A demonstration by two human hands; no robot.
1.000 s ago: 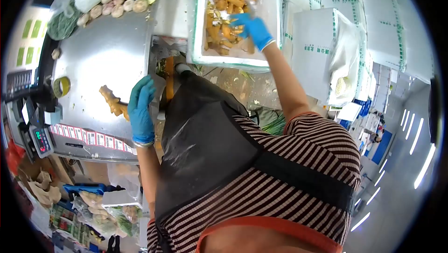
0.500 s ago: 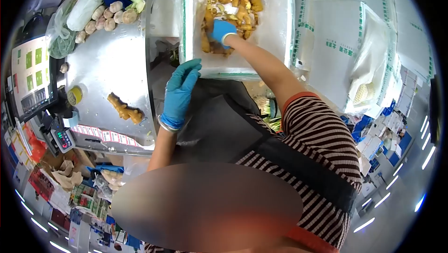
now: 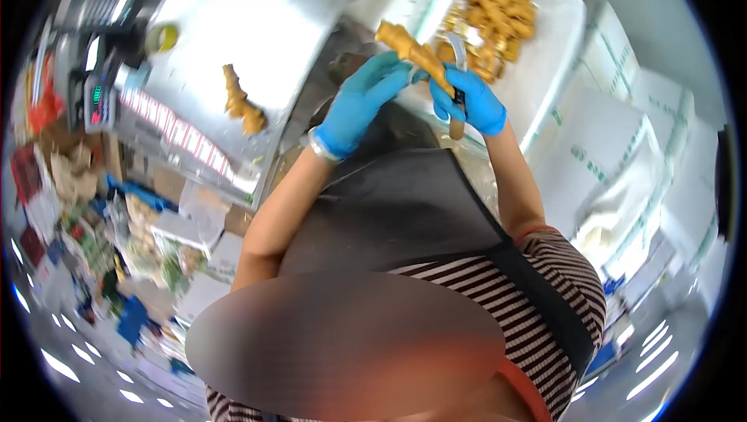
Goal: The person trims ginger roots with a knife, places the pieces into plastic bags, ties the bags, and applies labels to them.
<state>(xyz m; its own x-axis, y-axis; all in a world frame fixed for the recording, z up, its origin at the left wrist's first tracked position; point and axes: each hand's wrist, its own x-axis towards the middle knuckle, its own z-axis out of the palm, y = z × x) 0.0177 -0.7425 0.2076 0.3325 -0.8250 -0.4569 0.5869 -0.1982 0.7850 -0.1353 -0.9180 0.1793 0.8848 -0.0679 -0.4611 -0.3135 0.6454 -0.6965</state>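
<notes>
Head view: metal table (image 3: 202,33), upper left of frame, bearing lone ginger root (image 3: 243,103). White foam box (image 3: 562,52), upper right, walls containing ginger heap (image 3: 498,17). Left hand (image 3: 350,115), upper centre, fingers extended, loosely bent beside held ginger piece (image 3: 408,47); pinch or contact, cannot tell. Right hand (image 3: 484,107) clenched round curved-bladed tool (image 3: 458,50) and ginger's lower end, grip apparently steadying both, blade pointing away from palm.

The shiny metal table (image 3: 272,33) carries a knobbly piece of ginger (image 3: 244,103), a yellow roll of tape (image 3: 165,37) and, near one edge, red-and-white labels (image 3: 177,133).
</notes>
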